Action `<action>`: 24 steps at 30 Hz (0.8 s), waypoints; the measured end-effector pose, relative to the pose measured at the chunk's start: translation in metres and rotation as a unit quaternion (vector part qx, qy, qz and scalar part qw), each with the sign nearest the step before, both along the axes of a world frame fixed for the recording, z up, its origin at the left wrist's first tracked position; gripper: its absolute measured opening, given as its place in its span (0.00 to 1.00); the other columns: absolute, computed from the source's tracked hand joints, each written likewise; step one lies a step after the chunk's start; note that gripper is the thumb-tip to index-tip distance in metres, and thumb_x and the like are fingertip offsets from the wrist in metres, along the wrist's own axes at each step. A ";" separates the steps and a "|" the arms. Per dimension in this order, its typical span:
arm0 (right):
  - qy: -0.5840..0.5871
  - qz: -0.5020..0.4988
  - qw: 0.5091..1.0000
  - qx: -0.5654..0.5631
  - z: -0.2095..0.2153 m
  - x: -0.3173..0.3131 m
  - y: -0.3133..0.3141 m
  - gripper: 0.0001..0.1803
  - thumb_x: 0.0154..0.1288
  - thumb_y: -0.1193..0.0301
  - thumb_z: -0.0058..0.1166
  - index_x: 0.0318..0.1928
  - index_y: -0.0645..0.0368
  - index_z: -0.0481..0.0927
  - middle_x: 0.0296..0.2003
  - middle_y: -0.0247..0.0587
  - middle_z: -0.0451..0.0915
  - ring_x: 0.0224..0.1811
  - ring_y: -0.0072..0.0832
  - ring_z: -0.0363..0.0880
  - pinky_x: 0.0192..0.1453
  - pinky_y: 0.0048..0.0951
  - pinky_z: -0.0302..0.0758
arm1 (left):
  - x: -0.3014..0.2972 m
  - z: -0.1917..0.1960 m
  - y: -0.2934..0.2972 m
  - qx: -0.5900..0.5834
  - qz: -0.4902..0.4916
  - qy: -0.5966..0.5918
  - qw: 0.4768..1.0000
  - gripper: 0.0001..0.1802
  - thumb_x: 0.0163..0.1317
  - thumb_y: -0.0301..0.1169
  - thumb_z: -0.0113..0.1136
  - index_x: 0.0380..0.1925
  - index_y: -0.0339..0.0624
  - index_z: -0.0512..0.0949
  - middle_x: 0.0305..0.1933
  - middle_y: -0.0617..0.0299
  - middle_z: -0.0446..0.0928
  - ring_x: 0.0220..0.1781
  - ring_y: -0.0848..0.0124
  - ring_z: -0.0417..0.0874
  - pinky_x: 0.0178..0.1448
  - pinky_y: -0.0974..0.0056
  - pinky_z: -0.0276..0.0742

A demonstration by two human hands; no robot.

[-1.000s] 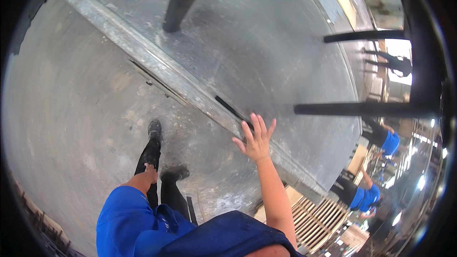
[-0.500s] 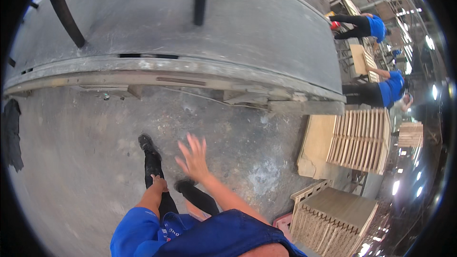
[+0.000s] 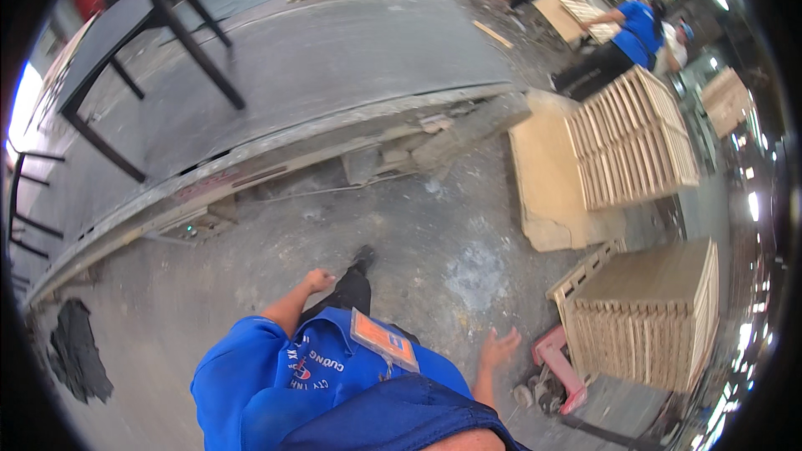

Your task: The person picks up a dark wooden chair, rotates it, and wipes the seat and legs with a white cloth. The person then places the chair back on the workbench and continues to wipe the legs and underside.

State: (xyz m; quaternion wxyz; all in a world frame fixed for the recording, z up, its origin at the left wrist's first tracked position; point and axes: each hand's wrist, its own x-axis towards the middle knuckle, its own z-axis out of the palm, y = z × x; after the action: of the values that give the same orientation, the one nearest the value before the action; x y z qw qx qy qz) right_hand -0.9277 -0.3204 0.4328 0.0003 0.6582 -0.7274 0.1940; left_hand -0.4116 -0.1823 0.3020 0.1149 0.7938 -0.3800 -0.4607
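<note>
Left hand (image 3: 319,280): fingers loosely curled; whether they meet cannot be told. Right hand (image 3: 499,349), the nearer: fingers parted, empty. Rightward of its fingertips, apparently apart, lies the red metal frame (image 3: 561,367), long axis slanting down-right, beside stacked boards (image 3: 631,338).

A black chair (image 3: 113,50) stands up on the long grey platform (image 3: 359,58), another black frame (image 3: 39,225) off to its left. There's a crumpled dark cloth (image 3: 79,351) on the floor (image 3: 167,342), and over there a worker in blue (image 3: 639,32) near stacked slatted wood (image 3: 632,146).
</note>
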 end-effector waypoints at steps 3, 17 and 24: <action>-0.050 -0.076 0.995 0.035 -0.063 0.060 -0.037 0.40 0.59 0.50 0.54 0.65 0.61 0.60 0.65 0.63 0.55 0.69 0.55 0.52 0.69 0.57 0.48 | 0.017 -0.003 -0.027 0.087 -0.164 -0.050 0.981 0.23 0.57 0.48 0.54 0.39 0.39 0.82 0.44 0.46 0.80 0.48 0.48 0.80 0.52 0.53 0.76; -0.107 -0.385 0.915 0.058 -0.094 -0.101 -0.215 0.37 0.57 0.60 0.59 0.64 0.61 0.60 0.62 0.54 0.61 0.65 0.49 0.59 0.66 0.46 0.60 | 0.018 0.064 -0.453 -0.075 -0.253 -0.136 0.955 0.21 0.59 0.44 0.53 0.36 0.34 0.80 0.40 0.41 0.79 0.46 0.47 0.79 0.50 0.50 0.74; 0.184 -0.160 0.957 0.155 -0.120 -0.112 -0.294 0.34 0.58 0.67 0.56 0.63 0.63 0.59 0.59 0.55 0.65 0.62 0.46 0.65 0.65 0.42 0.62 | -0.100 0.140 -0.670 -0.225 -0.095 -0.109 0.964 0.14 0.58 0.39 0.59 0.43 0.51 0.77 0.52 0.54 0.75 0.57 0.54 0.73 0.57 0.51 0.71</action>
State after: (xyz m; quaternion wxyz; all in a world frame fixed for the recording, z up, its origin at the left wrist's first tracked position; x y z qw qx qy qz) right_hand -1.0398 -0.6147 0.3131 0.0630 0.5494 -0.8318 -0.0478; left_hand -0.5111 -0.8526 0.4423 0.2040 0.7530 -0.5579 -0.2831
